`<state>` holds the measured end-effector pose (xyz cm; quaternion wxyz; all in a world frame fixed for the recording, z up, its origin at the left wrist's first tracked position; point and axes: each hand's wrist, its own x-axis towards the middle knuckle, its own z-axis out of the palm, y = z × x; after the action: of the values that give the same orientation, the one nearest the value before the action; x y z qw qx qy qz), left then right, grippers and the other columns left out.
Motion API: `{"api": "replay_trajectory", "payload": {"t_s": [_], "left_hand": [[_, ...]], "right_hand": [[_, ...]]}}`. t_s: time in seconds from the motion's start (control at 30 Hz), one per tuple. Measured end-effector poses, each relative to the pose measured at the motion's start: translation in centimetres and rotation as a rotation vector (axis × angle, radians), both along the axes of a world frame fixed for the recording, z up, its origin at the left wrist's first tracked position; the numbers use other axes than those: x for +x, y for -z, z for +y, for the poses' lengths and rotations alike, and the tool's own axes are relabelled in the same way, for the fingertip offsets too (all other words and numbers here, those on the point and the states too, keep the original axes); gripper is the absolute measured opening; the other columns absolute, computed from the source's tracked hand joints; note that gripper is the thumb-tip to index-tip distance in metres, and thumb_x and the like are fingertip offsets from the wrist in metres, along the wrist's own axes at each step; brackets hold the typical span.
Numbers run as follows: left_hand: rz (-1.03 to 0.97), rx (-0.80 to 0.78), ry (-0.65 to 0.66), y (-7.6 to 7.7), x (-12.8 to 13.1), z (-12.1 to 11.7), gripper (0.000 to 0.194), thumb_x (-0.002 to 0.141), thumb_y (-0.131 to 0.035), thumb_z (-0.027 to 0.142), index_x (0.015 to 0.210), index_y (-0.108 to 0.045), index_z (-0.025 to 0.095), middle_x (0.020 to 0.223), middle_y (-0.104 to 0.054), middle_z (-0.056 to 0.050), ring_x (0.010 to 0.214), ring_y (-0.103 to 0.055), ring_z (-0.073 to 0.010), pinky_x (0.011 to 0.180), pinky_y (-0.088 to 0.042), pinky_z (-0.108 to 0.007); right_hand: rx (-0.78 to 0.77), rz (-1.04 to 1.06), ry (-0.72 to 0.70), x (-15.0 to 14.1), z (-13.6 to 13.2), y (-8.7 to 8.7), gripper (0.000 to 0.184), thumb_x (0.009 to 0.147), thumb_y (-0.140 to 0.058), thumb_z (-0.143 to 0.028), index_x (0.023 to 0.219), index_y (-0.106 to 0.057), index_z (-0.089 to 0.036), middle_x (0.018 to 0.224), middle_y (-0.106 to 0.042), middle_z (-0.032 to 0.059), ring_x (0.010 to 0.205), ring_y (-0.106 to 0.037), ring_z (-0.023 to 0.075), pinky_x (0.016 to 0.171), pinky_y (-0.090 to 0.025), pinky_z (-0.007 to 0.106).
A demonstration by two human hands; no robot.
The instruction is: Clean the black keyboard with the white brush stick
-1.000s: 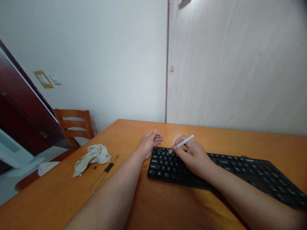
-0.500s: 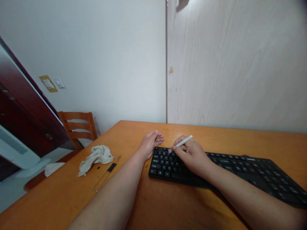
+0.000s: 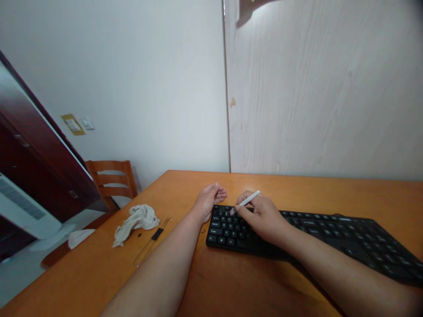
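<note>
My right hand [image 3: 262, 219] is shut on a slim white pen [image 3: 247, 199], with its lower tip down at the upper keys of a black computer keyboard [image 3: 228, 229]. The hand covers the keyboard's middle. My left hand [image 3: 209, 201] rests on the orange wooden table [image 3: 211, 273] just beyond the keyboard's left end. Its fingers are loosely curled and it holds nothing. Left of that arm lie a crumpled off-white cloth [image 3: 137, 223] and a thin wire [image 3: 145, 251] threaded through a small black rectangular piece [image 3: 157, 234].
A tiny black bit [image 3: 139, 235] lies beside the cloth. The table's far edge meets a pale wood-grain panel [image 3: 313, 97] and a white wall [image 3: 132, 88]. Beyond the left table edge stand a wooden chair [image 3: 112, 180] and dark red furniture [image 3: 36, 167].
The whole view has shifted, with the table sitting lower and the chair moving right. My hands stay in nearly the same place, and the right hand keeps the pen at the keys.
</note>
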<state>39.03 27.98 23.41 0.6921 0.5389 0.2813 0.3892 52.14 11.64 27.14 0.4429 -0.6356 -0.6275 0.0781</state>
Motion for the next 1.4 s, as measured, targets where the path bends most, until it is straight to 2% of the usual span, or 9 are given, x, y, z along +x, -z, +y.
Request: {"api": "replay_trajectory", "payload": {"t_s": [0.13,0.23,0.43,0.63,0.83,1.0,1.2,1.33,1.4], "left_hand": [[0.005,-0.001,0.0,0.04,-0.06,0.08,0.039,0.085,-0.067,0.052,0.084,-0.063,0.013,0.086,-0.07,-0.011,0.08,-0.07,-0.0171,0.082,-0.054,-0.033],[0.007,-0.006,-0.001,0.07,-0.1,0.13,0.04,0.084,-0.068,0.053,0.084,-0.063,0.013,0.086,-0.07,-0.011,0.08,-0.07,-0.017,0.082,-0.054,-0.033],[0.018,-0.002,-0.008,-0.11,-0.16,0.02,0.04,0.084,-0.068,0.052,0.085,-0.063,0.013,0.086,-0.071,-0.01,0.081,-0.07,-0.0164,0.08,-0.054,-0.03],[0.028,0.01,-0.001,0.05,-0.23,0.2,0.039,0.085,-0.067,0.052,0.087,-0.063,0.013,0.088,-0.071,-0.011,0.082,-0.07,-0.0169,0.08,-0.054,-0.03],[0.036,0.019,0.009,0.18,-0.27,0.33,0.041,0.083,-0.069,0.054,0.086,-0.063,0.014,0.087,-0.071,-0.01,0.082,-0.07,-0.0165,0.082,-0.054,-0.031],[0.049,0.026,0.011,0.1,-0.29,0.29,0.041,0.082,-0.069,0.054,0.086,-0.064,0.014,0.087,-0.072,-0.01,0.082,-0.07,-0.0163,0.081,-0.053,-0.03],[0.056,0.041,0.016,0.1,-0.33,0.23,0.04,0.083,-0.068,0.053,0.086,-0.064,0.014,0.087,-0.072,-0.009,0.081,-0.07,-0.0158,0.081,-0.053,-0.029],[0.061,0.042,0.014,0.19,-0.31,0.31,0.041,0.083,-0.069,0.054,0.086,-0.064,0.014,0.087,-0.072,-0.01,0.081,-0.07,-0.0164,0.081,-0.053,-0.03],[0.061,0.043,0.018,0.25,-0.3,0.36,0.042,0.082,-0.069,0.055,0.086,-0.064,0.014,0.087,-0.072,-0.01,0.082,-0.07,-0.0169,0.081,-0.053,-0.031]], "right_hand": [[-0.012,-0.03,0.043,0.26,0.22,-0.01,0.007,0.082,-0.059,-0.024,0.079,-0.065,-0.023,0.082,-0.071,0.0025,0.085,-0.064,0.0227,0.08,-0.046,0.035],[0.0,0.0,0.075,0.42,0.33,-0.13,0.006,0.081,-0.058,-0.024,0.079,-0.064,-0.023,0.083,-0.07,0.0026,0.085,-0.064,0.0223,0.08,-0.046,0.034],[-0.029,0.031,0.003,0.16,0.32,-0.1,0.009,0.083,-0.058,-0.025,0.081,-0.066,-0.023,0.085,-0.071,0.0025,0.089,-0.064,0.0226,0.084,-0.045,0.036],[0.014,0.008,0.061,0.42,0.53,0.04,0.007,0.082,-0.059,-0.022,0.081,-0.066,-0.023,0.086,-0.071,0.0038,0.089,-0.063,0.0228,0.083,-0.045,0.036],[-0.009,0.021,-0.037,0.03,0.42,0.04,0.011,0.084,-0.057,-0.021,0.078,-0.066,-0.023,0.08,-0.07,0.0021,0.085,-0.063,0.0214,0.078,-0.045,0.033],[0.005,-0.01,0.05,0.23,0.54,-0.02,0.007,0.081,-0.059,-0.021,0.08,-0.066,-0.023,0.084,-0.07,0.0029,0.087,-0.063,0.0225,0.082,-0.045,0.035],[0.011,0.051,-0.03,0.25,0.65,0.15,0.008,0.082,-0.059,-0.02,0.079,-0.065,-0.023,0.083,-0.071,0.0021,0.087,-0.063,0.0213,0.083,-0.045,0.034],[0.012,0.039,0.04,0.35,0.68,0.34,0.006,0.081,-0.06,-0.022,0.081,-0.066,-0.023,0.085,-0.07,0.0031,0.089,-0.063,0.0223,0.085,-0.045,0.036],[0.033,0.079,0.026,0.31,0.63,0.29,0.005,0.081,-0.06,-0.022,0.082,-0.065,-0.023,0.086,-0.07,0.0032,0.09,-0.063,0.0222,0.084,-0.045,0.035]]}}
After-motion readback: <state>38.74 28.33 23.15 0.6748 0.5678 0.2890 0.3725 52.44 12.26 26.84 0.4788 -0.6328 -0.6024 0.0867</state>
